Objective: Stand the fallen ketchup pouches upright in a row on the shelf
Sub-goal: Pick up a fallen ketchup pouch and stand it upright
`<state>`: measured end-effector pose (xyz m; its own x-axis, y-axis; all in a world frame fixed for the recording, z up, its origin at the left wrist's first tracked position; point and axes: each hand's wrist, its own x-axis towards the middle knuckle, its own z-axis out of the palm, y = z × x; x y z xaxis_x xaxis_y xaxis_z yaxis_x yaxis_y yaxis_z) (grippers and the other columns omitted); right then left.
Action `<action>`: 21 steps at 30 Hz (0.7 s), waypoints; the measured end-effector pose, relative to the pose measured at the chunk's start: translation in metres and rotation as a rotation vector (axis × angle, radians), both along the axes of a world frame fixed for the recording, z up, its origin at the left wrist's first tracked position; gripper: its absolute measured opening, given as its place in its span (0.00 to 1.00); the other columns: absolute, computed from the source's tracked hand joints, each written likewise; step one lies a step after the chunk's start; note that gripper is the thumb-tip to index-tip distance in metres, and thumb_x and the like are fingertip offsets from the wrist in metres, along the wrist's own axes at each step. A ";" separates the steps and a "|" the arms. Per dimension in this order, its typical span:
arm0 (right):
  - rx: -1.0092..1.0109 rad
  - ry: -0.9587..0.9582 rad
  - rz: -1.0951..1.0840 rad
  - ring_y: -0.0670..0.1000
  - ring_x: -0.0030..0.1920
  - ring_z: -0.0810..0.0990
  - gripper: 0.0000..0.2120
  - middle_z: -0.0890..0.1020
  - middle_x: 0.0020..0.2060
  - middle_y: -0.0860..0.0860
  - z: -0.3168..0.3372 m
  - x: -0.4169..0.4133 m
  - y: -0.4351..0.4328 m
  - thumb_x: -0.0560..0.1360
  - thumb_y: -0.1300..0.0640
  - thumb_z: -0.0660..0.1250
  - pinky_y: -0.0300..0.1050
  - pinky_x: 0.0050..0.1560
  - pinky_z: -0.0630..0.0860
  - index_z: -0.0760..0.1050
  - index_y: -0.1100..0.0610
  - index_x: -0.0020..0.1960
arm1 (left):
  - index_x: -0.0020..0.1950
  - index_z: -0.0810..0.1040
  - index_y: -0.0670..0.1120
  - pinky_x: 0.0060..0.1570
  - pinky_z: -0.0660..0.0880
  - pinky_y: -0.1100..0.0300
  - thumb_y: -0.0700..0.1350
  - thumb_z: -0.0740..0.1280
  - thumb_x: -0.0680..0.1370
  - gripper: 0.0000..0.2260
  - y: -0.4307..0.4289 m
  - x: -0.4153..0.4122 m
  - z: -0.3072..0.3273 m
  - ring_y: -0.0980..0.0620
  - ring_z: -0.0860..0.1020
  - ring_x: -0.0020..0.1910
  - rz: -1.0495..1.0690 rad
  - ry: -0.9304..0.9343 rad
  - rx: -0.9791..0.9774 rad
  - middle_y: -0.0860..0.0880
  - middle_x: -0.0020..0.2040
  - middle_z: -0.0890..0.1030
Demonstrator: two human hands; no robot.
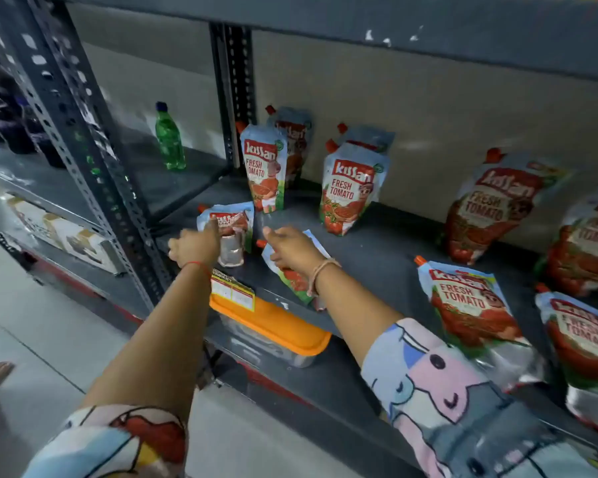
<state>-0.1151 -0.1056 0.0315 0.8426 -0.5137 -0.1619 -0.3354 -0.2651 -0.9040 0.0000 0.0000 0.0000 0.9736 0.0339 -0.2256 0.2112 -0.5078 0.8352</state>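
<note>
Pouches (353,188) stand at the back of the shelf (377,250) while others lie flat in front. Our left hand (195,244) grips one fallen pouch (227,225); our right hand (290,248) closes on another (296,279).

Ten ketchup pouches (354,189) on show: six standing, four lying flat. One green bottle (169,139) beyond the left hand's reach, one orange-lidded box (273,322) below both wrists.

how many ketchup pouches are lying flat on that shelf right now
4. One under the left hand at, one under the right hand at, two at the front right. More may lie beyond the frame's right edge.
</note>
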 end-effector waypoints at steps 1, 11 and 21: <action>0.036 0.038 0.020 0.52 0.28 0.64 0.20 0.64 0.26 0.52 -0.001 0.010 0.004 0.76 0.47 0.57 0.46 0.32 0.61 0.63 0.53 0.28 | 0.63 0.70 0.34 0.60 0.70 0.49 0.57 0.60 0.75 0.28 0.002 0.010 -0.003 0.35 0.70 0.64 -0.062 0.052 -0.067 0.32 0.65 0.71; 0.300 0.128 -0.144 0.61 0.58 0.77 0.22 0.77 0.59 0.61 -0.021 0.078 0.017 0.73 0.51 0.64 0.57 0.59 0.75 0.70 0.64 0.61 | 0.58 0.74 0.36 0.40 0.79 0.64 0.39 0.66 0.74 0.14 0.020 0.053 -0.024 0.54 0.81 0.39 -0.560 0.199 -0.413 0.45 0.45 0.83; -0.068 -0.099 -0.229 0.61 0.57 0.76 0.27 0.76 0.57 0.59 -0.035 0.062 0.023 0.62 0.66 0.72 0.56 0.56 0.76 0.66 0.59 0.58 | 0.61 0.61 0.43 0.56 0.74 0.58 0.32 0.65 0.60 0.30 0.004 0.047 -0.025 0.51 0.69 0.60 -0.726 -0.049 -0.454 0.49 0.58 0.72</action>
